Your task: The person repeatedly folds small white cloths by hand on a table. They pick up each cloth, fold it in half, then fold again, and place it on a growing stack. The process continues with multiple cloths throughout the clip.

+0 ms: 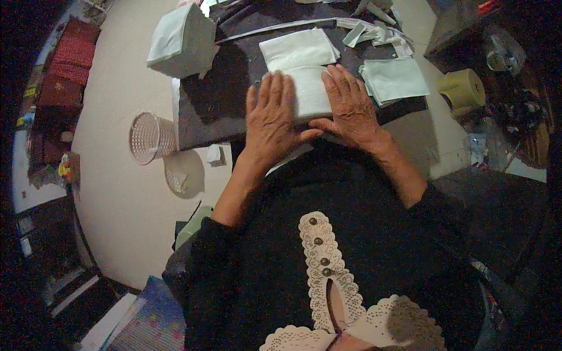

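A folded white cloth stack [311,94] lies before me at the table's near edge. Flat along its left side rests my left hand [272,116], fingers stretched forward and thumb pointing inward. My right hand [349,105] lies palm down over the stack's right edge, its thumb reaching toward the left one. Neither hand is closed around anything. Just beyond, another folded white cloth [298,48] touches the stack's far edge. To the right sits a small pile of pale green-white folded cloths [395,81]. The hands hide both sides of the stack.
A tall stack of folded cloths [180,41] stands at the table's far left corner. Cloth strips [377,35] lie at the back right of the dark-covered table [210,118]. Left of it is a perforated basket [151,138]; a yellow cone-like spool [463,92] is at right.
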A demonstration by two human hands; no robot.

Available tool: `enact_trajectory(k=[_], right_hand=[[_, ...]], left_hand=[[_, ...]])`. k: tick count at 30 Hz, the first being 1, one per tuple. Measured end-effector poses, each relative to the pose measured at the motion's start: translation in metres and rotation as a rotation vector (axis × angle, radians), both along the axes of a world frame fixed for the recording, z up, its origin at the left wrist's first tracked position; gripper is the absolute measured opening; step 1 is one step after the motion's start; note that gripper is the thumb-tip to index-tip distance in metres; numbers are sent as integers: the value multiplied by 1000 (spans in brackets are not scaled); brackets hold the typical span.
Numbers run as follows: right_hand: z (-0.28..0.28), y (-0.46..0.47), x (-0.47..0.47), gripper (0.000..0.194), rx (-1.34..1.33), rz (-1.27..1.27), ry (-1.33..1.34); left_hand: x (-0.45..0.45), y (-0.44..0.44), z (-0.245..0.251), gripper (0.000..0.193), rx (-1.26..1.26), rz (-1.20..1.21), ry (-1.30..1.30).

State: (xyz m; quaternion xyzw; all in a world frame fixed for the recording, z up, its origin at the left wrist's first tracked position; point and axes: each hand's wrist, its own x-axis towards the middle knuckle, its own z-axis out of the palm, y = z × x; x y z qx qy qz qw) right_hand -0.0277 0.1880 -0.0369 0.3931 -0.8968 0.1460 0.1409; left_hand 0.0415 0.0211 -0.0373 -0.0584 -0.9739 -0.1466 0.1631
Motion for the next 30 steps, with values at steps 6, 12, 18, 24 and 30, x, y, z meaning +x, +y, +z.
enact_trajectory(k=[6,12,18,24,30], right_hand=[[27,67,-56,36,-140,-171,-197],[19,80,-81,18,374,-303,-145],[8,85,-85,18,292,-349,-221],[5,131,-102,16,-417,-465,-683],[52,122,-83,15,-1179,-128,-1090]], left_hand=[[-24,9,10,85,71,44,210],[-78,79,7,57,-77,-400,209],[-92,91,-19,44,-28,-451,169],[-87,89,-17,49,-20,-436,154],[-93,91,11,51,694,-297,-164]])
